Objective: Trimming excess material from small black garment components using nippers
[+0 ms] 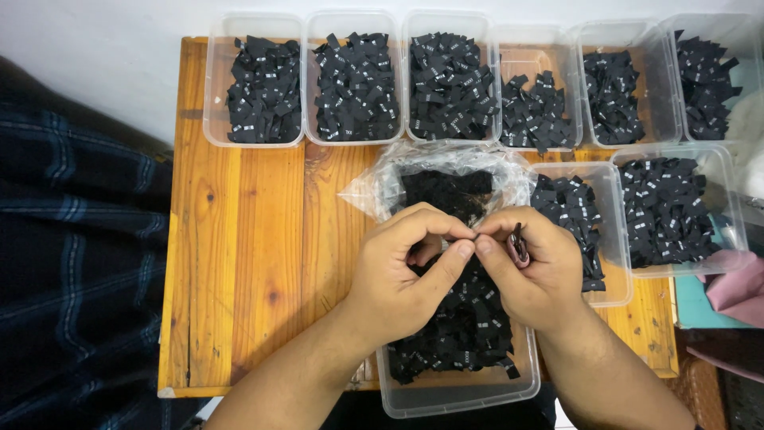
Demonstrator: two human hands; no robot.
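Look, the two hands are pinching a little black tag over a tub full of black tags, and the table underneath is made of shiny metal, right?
Not quite. The table is orange-brown wood, not shiny metal; the head view shows its planks and grain. The rest holds: the left hand and right hand pinch a little black tag over a clear tub full of black tags.

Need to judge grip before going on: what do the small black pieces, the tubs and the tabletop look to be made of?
Black pieces: likely woven fabric labels, matte and limp, folded. Tubs: clear plastic, glossy and see-through. Tabletop: wood, orange varnish with grain and knots.
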